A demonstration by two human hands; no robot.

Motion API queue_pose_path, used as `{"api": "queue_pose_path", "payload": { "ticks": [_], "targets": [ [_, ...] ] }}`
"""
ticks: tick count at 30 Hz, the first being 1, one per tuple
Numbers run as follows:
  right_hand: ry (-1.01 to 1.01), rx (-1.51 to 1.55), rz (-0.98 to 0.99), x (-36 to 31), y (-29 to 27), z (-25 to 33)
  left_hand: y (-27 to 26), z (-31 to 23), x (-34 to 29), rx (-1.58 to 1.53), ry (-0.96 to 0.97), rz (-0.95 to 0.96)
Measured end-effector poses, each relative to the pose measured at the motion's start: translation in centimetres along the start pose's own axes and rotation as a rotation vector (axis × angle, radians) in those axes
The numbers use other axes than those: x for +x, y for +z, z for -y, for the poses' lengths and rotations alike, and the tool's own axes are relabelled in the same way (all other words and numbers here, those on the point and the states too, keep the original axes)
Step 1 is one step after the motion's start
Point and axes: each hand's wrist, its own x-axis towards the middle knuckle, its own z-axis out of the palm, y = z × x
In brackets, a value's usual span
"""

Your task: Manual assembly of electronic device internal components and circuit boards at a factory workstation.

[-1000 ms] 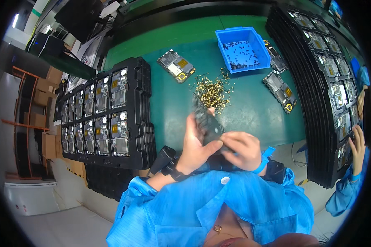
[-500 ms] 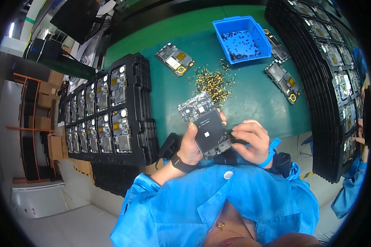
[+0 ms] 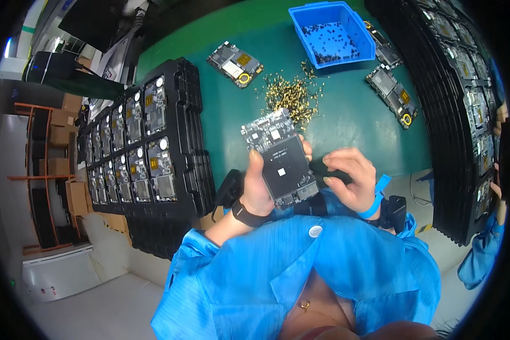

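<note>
My left hand (image 3: 259, 184) grips a black circuit board (image 3: 286, 168) by its sides, thumb on the near edge and fingertips showing at the far side. The board has a large dark plate and a small white square; its upper end carries silvery components. Just right of it, my right hand (image 3: 354, 178) is curled with thumb and fingers apart and nothing visible between them. Beyond the board lies a loose pile of small gold-and-black pieces (image 3: 293, 96) on the green mat (image 3: 226, 107).
Behind the pile stands a blue bin (image 3: 337, 42) of tiny dark parts. Circuit boards lie at the back left (image 3: 235, 64) and right (image 3: 392, 95). Black trays of boards are stacked left (image 3: 190, 147) and right (image 3: 430, 107). Another person's hand (image 3: 497, 184) shows at the right edge.
My right hand has drawn slightly away from the board's edge, and its fingers have spread. The whole view has shifted a little. My left hand keeps hold of the board.
</note>
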Motion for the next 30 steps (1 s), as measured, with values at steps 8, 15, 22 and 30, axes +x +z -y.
{"api": "queue_pose_path", "payload": {
  "ticks": [8, 15, 22, 30],
  "targets": [
    [-0.046, 0.022, 0.085, 0.2, 0.0, 0.0, 0.8, -0.7, 0.0, 0.033, 0.001, -0.17],
    [-0.217, -0.128, 0.227, 1.5, 0.5, 0.6, 0.4, -0.7, 0.1, -0.058, 0.027, -0.052],
    [-0.358, -0.243, 0.272, 2.5, 0.5, 0.8, 0.9, -1.0, 0.1, -0.133, -0.059, -0.119],
    [-0.396, -0.284, 0.088, 2.7, 0.4, 0.8, 1.2, -1.0, 0.1, -0.086, -0.087, -0.082]
  ]
}}
